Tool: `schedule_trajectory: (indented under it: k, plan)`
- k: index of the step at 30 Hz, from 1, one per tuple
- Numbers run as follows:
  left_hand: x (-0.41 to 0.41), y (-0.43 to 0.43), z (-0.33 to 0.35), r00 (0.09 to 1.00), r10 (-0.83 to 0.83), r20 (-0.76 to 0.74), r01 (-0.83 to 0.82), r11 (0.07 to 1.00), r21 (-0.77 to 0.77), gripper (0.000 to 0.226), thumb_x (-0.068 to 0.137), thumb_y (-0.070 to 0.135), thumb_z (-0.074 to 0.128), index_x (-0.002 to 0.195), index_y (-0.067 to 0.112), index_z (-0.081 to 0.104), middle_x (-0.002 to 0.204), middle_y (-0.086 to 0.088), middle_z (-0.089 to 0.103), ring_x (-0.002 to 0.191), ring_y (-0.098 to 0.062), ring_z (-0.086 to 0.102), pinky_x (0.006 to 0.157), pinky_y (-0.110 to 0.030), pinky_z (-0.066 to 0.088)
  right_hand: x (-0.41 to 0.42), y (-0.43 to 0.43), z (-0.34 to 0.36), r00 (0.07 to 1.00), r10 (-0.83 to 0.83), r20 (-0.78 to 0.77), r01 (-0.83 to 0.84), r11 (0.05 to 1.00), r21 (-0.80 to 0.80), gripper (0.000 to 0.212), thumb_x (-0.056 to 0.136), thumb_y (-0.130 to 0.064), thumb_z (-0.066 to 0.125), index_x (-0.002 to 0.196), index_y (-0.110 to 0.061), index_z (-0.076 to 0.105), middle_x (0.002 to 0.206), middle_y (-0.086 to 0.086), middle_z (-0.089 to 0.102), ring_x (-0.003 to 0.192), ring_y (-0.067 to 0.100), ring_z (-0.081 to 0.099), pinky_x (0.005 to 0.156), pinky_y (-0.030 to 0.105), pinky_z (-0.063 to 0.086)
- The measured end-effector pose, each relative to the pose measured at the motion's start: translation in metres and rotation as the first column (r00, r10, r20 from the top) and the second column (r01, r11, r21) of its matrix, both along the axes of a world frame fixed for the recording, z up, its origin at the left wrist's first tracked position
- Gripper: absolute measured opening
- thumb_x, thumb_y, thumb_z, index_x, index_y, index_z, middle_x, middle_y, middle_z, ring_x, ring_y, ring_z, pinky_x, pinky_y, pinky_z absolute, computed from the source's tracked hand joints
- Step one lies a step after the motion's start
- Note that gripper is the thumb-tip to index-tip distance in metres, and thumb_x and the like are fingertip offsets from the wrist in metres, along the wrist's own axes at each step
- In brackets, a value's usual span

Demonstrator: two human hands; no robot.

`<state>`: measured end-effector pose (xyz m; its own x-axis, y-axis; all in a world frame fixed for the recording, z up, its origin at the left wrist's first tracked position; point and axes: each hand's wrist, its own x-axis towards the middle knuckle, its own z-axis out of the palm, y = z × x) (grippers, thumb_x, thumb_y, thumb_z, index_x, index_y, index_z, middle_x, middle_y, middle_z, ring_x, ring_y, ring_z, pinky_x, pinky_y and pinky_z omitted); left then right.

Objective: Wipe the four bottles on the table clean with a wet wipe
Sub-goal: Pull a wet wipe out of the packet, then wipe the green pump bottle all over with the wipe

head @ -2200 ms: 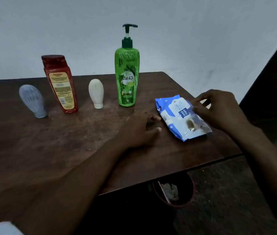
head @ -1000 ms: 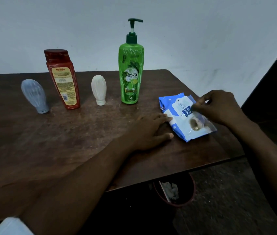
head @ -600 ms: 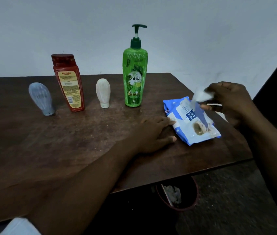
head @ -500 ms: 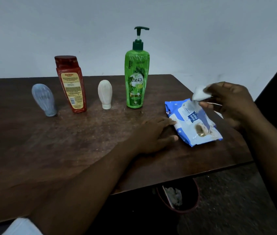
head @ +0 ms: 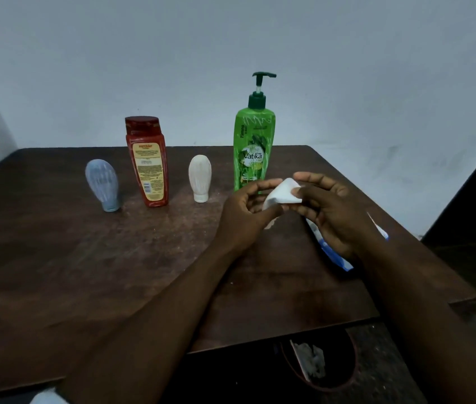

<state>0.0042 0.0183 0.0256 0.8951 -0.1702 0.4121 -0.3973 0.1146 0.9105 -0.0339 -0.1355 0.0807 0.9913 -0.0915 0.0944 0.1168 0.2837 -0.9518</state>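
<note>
Head view: "Vatika" green pump bottle [head: 253, 153].

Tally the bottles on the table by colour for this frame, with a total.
Green pump bottle: 1
Red bottle: 1
White squeeze bottle: 1
Pale blue squeeze bottle: 1
Total: 4 bottles, all upright on the table.

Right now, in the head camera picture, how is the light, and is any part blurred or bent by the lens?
Head view: dim, flat light; the white wet wipe between the left hand and right hand is the brightest thing; the dark table shows little detail; the green pump bottle label reads clearly; the wide lens leans the red bottle and grey bottle.
</note>
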Motion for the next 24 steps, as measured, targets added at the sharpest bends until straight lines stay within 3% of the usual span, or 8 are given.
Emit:
schedule_trajectory:
  k: [7, 10, 14, 17, 20, 22, 24]
  plan:
    - [0.01, 0.006, -0.003, 0.994, 0.106, 0.005, -0.106, 0.994, 0.027, 0.02, 0.096, 0.01, 0.067, 0.112, 0.016, 0.076, 0.104, -0.008, 0.078, 0.094, -0.012, 0.071, 0.081, -0.028, 0.056, 0.006, 0.007, 0.002, 0.996, -0.073, 0.044, 0.071, 0.997, 0.038, 0.021, 0.089, 0.008, 0.06, 0.1, -0.008, 0.069, 0.091, 0.007, 0.075, 0.083, 0.019, 0.074, 0.067, 0.024, 0.059]
    - [0.013, 0.005, -0.002, 0.984, 0.076, -0.161, -0.09, 0.993, -0.077, 0.02, 0.099, 0.01, 0.059, 0.108, 0.017, 0.076, 0.097, -0.01, 0.078, 0.089, -0.02, 0.069, 0.08, -0.034, 0.057, 0.005, 0.007, -0.002, 0.996, -0.075, 0.037, 0.074, 0.997, 0.034, 0.021, 0.088, 0.007, 0.061, 0.099, -0.01, 0.069, 0.088, 0.004, 0.076, 0.082, 0.017, 0.074, 0.066, 0.024, 0.059]
    - [0.017, 0.007, 0.0, 0.923, -0.022, -0.383, -0.07, 0.972, -0.225, 0.024, 0.101, 0.013, 0.054, 0.098, 0.018, 0.077, 0.09, -0.003, 0.078, 0.09, -0.023, 0.071, 0.076, -0.033, 0.06, 0.005, 0.014, -0.022, 0.997, -0.075, -0.022, 0.071, 0.985, -0.154, 0.017, 0.085, 0.005, 0.067, 0.097, -0.007, 0.069, 0.076, 0.005, 0.074, 0.066, 0.014, 0.07, 0.058, 0.025, 0.059]
    - [0.016, 0.01, 0.002, 0.899, -0.105, -0.426, 0.0, 0.971, -0.24, 0.023, 0.097, 0.019, 0.056, 0.106, 0.014, 0.076, 0.097, -0.004, 0.079, 0.091, -0.02, 0.075, 0.076, -0.033, 0.062, 0.008, 0.019, -0.035, 0.995, -0.102, -0.016, 0.092, 0.94, -0.329, 0.015, 0.082, -0.002, 0.075, 0.092, -0.012, 0.07, 0.07, 0.006, 0.073, 0.062, 0.017, 0.069, 0.057, 0.028, 0.06]
    - [0.015, 0.01, 0.003, 0.873, -0.127, -0.47, 0.006, 0.968, -0.251, 0.022, 0.086, 0.025, 0.06, 0.092, 0.016, 0.079, 0.091, -0.005, 0.079, 0.079, -0.018, 0.075, 0.071, -0.031, 0.062, 0.017, 0.022, -0.041, 0.982, -0.178, 0.06, 0.185, 0.87, -0.456, 0.016, 0.077, -0.016, 0.081, 0.089, -0.019, 0.071, 0.074, 0.004, 0.074, 0.06, 0.018, 0.069, 0.057, 0.031, 0.057]
    - [0.016, 0.01, 0.003, 0.854, -0.115, -0.507, -0.022, 0.966, -0.256, 0.025, 0.096, 0.018, 0.051, 0.099, 0.016, 0.076, 0.092, -0.009, 0.078, 0.077, -0.02, 0.073, 0.072, -0.033, 0.061, 0.022, 0.024, -0.042, 0.967, -0.226, 0.121, 0.255, 0.816, -0.518, 0.022, 0.074, -0.022, 0.084, 0.092, -0.022, 0.07, 0.077, 0.002, 0.074, 0.065, 0.02, 0.071, 0.061, 0.034, 0.059]
    - [0.016, 0.01, 0.003, 0.84, -0.114, -0.531, -0.032, 0.965, -0.259, 0.031, 0.1, 0.012, 0.044, 0.116, 0.007, 0.071, 0.099, -0.015, 0.076, 0.077, -0.022, 0.072, 0.075, -0.036, 0.061, 0.027, 0.027, -0.043, 0.948, -0.258, 0.188, 0.319, 0.771, -0.551, 0.033, 0.07, -0.019, 0.084, 0.098, -0.025, 0.066, 0.079, -0.005, 0.072, 0.067, 0.008, 0.068, 0.064, 0.029, 0.057]
